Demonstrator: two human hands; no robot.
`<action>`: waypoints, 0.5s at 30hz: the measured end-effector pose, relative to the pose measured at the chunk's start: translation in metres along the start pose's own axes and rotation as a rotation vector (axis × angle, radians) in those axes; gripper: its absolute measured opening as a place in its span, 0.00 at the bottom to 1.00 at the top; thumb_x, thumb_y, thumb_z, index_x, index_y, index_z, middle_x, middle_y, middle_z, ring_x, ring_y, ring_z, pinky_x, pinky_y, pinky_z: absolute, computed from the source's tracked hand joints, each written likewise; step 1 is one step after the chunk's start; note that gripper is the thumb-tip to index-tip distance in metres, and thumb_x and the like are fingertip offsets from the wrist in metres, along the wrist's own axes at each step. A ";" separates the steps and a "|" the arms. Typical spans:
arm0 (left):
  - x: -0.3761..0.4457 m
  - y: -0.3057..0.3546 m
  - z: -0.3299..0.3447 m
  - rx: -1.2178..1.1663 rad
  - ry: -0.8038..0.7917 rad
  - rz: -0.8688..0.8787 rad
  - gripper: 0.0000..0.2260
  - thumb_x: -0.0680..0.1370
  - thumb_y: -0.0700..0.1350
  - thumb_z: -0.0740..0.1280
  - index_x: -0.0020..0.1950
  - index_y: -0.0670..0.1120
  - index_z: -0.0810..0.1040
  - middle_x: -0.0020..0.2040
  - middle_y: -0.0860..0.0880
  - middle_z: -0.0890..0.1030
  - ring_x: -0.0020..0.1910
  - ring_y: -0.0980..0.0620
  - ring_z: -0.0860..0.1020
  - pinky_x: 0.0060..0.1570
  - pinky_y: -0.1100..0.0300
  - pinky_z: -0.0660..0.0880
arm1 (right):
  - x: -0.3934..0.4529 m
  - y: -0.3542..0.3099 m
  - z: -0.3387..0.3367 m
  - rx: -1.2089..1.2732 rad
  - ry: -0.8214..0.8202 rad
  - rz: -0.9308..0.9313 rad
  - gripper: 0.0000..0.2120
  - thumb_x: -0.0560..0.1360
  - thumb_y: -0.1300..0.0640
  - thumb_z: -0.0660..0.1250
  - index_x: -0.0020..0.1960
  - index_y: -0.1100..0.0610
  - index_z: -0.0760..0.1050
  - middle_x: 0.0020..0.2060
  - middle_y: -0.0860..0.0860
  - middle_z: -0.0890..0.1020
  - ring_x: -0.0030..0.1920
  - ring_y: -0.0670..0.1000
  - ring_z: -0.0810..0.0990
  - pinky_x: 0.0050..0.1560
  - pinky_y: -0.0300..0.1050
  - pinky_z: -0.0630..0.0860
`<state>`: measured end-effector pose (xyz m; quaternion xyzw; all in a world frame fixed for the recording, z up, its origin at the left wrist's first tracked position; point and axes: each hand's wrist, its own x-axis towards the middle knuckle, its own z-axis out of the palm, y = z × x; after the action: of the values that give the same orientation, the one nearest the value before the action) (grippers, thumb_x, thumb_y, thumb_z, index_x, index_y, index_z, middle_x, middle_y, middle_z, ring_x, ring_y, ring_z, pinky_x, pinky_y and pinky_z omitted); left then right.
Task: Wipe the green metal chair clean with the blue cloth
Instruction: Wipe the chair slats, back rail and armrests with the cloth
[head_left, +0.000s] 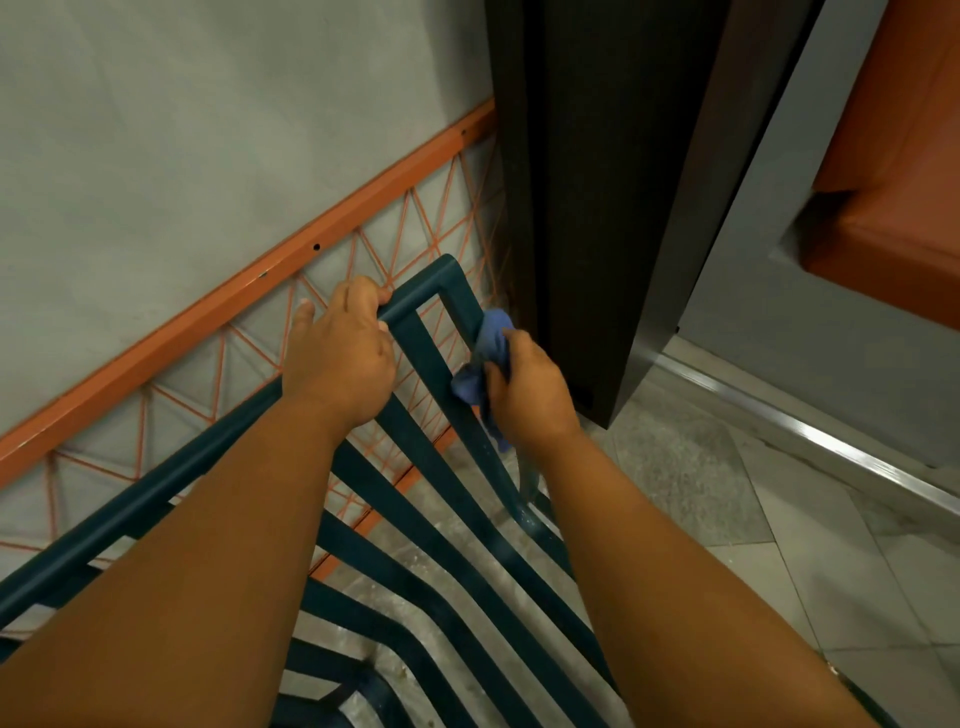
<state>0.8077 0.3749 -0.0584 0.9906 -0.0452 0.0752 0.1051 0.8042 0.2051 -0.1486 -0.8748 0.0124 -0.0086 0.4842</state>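
1. The grip of the right hand (530, 389) is closed around a bunched blue cloth (485, 358), soft and crumpled, and presses it against the outer side bar of the green metal chair (415, 343) just below the top corner.
2. The grip of the left hand (340, 353) is closed over the chair's top rail, fingers curled around the smooth tube close to the same rounded corner, thumb stretched out to the side.
3. The chair is dark green painted metal: a tubular frame with a rounded corner and flat parallel slats that run down the back and curve into the seat at the bottom of the view. Pale specks and smears show on the side bar below the cloth.
4. Behind the chair stands a grey matte wall (182, 130) with an orange rail (249, 296) across it and thin orange wires forming triangles beneath.
5. A dark, flat-sided post (597, 182) rises just right of the cloth.
6. The floor (779, 545) is pale speckled tile, visible between the slats.
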 end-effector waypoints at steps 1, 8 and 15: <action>0.000 0.001 0.000 0.000 -0.003 -0.004 0.12 0.80 0.39 0.56 0.63 0.43 0.67 0.63 0.45 0.73 0.59 0.44 0.74 0.73 0.44 0.54 | -0.001 0.005 -0.004 0.022 0.001 0.030 0.12 0.81 0.56 0.58 0.63 0.57 0.69 0.59 0.56 0.75 0.61 0.55 0.75 0.52 0.37 0.70; -0.001 0.000 0.000 0.003 -0.004 -0.001 0.12 0.80 0.39 0.57 0.63 0.43 0.67 0.63 0.44 0.73 0.59 0.43 0.74 0.72 0.44 0.55 | -0.008 0.001 0.022 0.148 0.088 -0.017 0.26 0.81 0.60 0.55 0.77 0.53 0.53 0.77 0.51 0.54 0.76 0.52 0.51 0.76 0.52 0.50; -0.001 -0.001 0.000 0.013 -0.007 0.004 0.13 0.80 0.39 0.57 0.64 0.43 0.67 0.63 0.44 0.73 0.59 0.43 0.74 0.72 0.43 0.55 | -0.012 0.026 0.029 -0.155 0.087 0.055 0.26 0.79 0.50 0.60 0.74 0.55 0.58 0.70 0.54 0.68 0.69 0.55 0.65 0.67 0.52 0.66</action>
<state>0.8069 0.3758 -0.0589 0.9914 -0.0470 0.0722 0.0985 0.7930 0.2167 -0.1859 -0.9078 0.0580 -0.0324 0.4140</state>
